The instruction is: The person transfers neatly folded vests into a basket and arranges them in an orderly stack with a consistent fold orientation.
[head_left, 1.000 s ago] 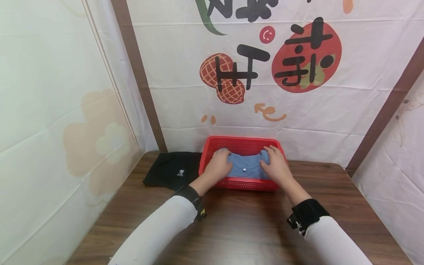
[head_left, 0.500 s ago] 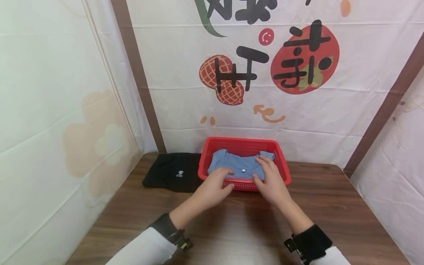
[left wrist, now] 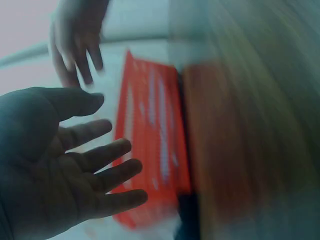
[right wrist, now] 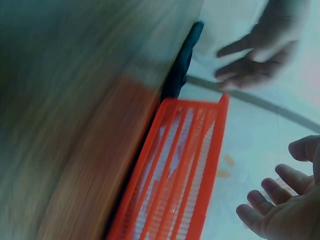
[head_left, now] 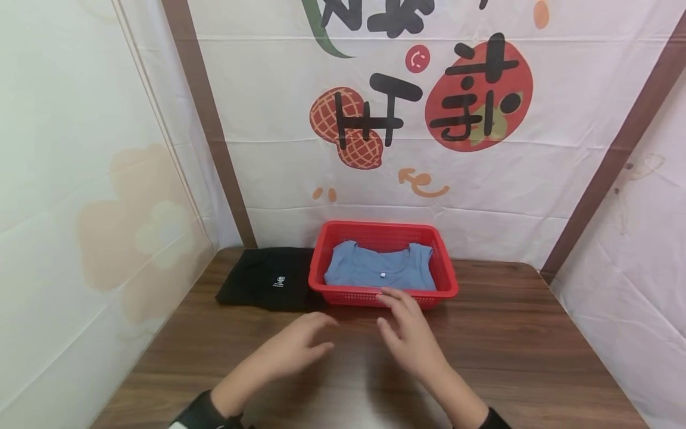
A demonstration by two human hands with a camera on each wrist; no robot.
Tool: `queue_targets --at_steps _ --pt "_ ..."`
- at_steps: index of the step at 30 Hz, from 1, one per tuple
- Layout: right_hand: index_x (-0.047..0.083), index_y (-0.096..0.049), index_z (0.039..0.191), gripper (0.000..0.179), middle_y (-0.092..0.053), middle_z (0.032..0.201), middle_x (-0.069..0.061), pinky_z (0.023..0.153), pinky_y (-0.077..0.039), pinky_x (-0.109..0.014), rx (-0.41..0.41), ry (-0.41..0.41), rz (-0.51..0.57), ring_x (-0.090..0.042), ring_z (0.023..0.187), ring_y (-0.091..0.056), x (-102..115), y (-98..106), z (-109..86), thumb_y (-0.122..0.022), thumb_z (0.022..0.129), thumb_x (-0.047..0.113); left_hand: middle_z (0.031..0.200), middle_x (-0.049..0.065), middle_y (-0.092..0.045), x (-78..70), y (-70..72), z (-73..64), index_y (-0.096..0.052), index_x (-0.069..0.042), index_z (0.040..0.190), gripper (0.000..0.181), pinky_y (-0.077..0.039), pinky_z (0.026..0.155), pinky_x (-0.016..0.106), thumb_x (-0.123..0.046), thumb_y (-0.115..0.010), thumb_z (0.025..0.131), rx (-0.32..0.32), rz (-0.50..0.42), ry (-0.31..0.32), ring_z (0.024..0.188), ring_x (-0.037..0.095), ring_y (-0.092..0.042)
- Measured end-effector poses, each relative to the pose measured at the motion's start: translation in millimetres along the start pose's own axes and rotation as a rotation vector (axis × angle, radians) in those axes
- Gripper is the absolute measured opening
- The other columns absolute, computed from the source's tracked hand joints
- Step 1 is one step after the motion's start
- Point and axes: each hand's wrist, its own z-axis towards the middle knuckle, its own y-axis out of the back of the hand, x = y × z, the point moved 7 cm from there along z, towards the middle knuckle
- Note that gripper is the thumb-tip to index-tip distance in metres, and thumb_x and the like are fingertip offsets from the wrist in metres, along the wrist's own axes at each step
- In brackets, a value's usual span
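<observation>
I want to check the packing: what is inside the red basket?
Inside the red basket lies one folded blue shirt, collar toward the front, covering most of the floor. Whether anything lies under the shirt cannot be seen. Neither hand touches it.

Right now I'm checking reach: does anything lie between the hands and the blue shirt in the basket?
Only the red basket's near wall stands between both hands and the blue shirt. Left hand and right hand hover open over the table.

A wooden table (head_left: 509, 333) bears a red basket (head_left: 383, 297) and black garment (head_left: 265, 286).
</observation>
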Motion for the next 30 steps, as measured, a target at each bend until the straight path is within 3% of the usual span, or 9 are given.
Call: queue_targets --at_steps 3,6,11,15,18,23,30 --pt "0.017 -0.064 0.136 0.045 -0.055 0.146 0.004 0.114 -0.043 -0.045 0.060 -0.029 0.042 -0.014 0.140 -0.045 13 -13 -4.0 -0.075 0.092 0.013 0.133 0.006 -0.064 35.5 10.6 -15.2 -0.064 -0.009 0.132 0.040 -0.044 0.109 0.054 -0.023 -0.071 0.095 -0.003 0.052 0.028 0.130 0.028 -0.056" --pt "0.020 -0.063 0.137 0.043 -0.054 0.147 0.006 0.115 -0.041 -0.045 0.135 -0.039 0.055 -0.013 0.141 -0.043 23 -28 -5.4 -0.073 0.094 0.017 0.134 0.013 -0.063 71.3 27.8 -26.6 -0.063 -0.005 0.131 0.041 -0.042 0.109 0.057 -0.020 -0.072 0.094 -0.027 0.105 0.100 0.130 0.036 -0.055" --pt "0.025 -0.058 0.143 0.046 -0.049 0.152 0.008 0.114 -0.042 -0.047 0.286 -0.062 0.077 -0.014 0.143 -0.042 36 -61 -4.4 -0.068 0.098 0.026 0.138 0.029 -0.055 122.1 54.3 -34.1 -0.062 0.002 0.130 0.042 -0.039 0.108 0.066 -0.018 -0.071 0.094 -0.087 0.178 0.167 0.130 0.051 -0.049" --pt "0.020 -0.053 0.147 0.052 -0.051 0.150 0.001 0.114 -0.043 -0.045 0.314 -0.050 0.065 -0.019 0.139 -0.047 51 -105 -0.9 -0.066 0.098 0.027 0.143 0.039 -0.045 163.5 70.4 -36.7 -0.058 0.006 0.134 0.050 -0.035 0.105 0.073 -0.018 -0.071 0.092 -0.127 0.237 0.224 0.129 0.063 -0.042" --pt "0.014 -0.051 0.148 0.056 -0.053 0.148 -0.003 0.114 -0.042 -0.040 0.327 -0.014 0.009 -0.022 0.138 -0.050 67 -146 2.5 -0.066 0.096 0.027 0.144 0.041 -0.041 189.8 77.9 -36.9 -0.052 0.008 0.140 0.057 -0.035 0.105 0.073 -0.018 -0.070 0.092 -0.116 0.254 0.295 0.129 0.065 -0.039" --pt "0.018 -0.050 0.149 0.059 -0.049 0.153 -0.002 0.116 -0.041 -0.037 0.393 -0.038 -0.096 -0.018 0.143 -0.044 77 -192 21.3 -0.068 0.095 0.033 0.143 0.043 -0.040 211.7 79.9 -29.0 -0.044 0.009 0.146 0.067 -0.036 0.104 0.072 -0.021 -0.070 0.092 -0.067 0.268 0.354 0.129 0.064 -0.039" --pt "0.015 -0.046 0.152 0.064 -0.036 0.164 -0.006 0.123 -0.030 -0.041 0.405 -0.115 -0.199 -0.024 0.153 -0.031 58 -216 61.4 -0.068 0.095 0.035 0.134 0.037 -0.050 220.4 78.2 -18.4 -0.051 0.008 0.143 0.067 -0.044 0.100 0.068 -0.021 -0.075 0.087 -0.060 0.380 0.355 0.123 0.057 -0.047"
